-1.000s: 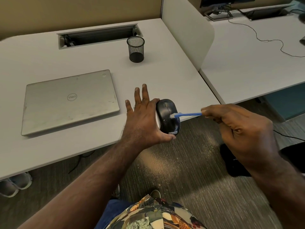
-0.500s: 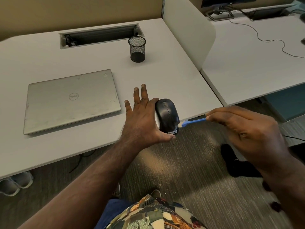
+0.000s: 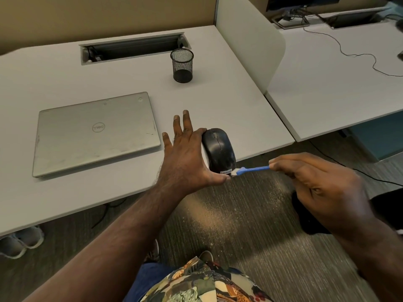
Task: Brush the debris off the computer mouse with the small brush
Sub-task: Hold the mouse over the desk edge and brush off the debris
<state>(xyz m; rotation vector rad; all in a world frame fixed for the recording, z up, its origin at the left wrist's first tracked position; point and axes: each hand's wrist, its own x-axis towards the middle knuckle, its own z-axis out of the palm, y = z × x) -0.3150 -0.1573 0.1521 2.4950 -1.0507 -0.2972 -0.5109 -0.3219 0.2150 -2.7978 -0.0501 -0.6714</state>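
The left hand (image 3: 185,162) held the black mouse (image 3: 219,149) between thumb and forefinger above the front edge of the counter (image 3: 229,94), other fingers straight. The right hand (image 3: 320,184) pinched the blue brush (image 3: 250,170), its head touching the mouse's near end.

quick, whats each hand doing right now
Left hand: holds the black computer mouse between thumb and index finger.
Right hand: pinches the small blue brush.

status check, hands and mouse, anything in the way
Left hand holds the mouse at the desk edge. Right hand pinches the brush, bristles at the mouse's near end. Nothing blocking.
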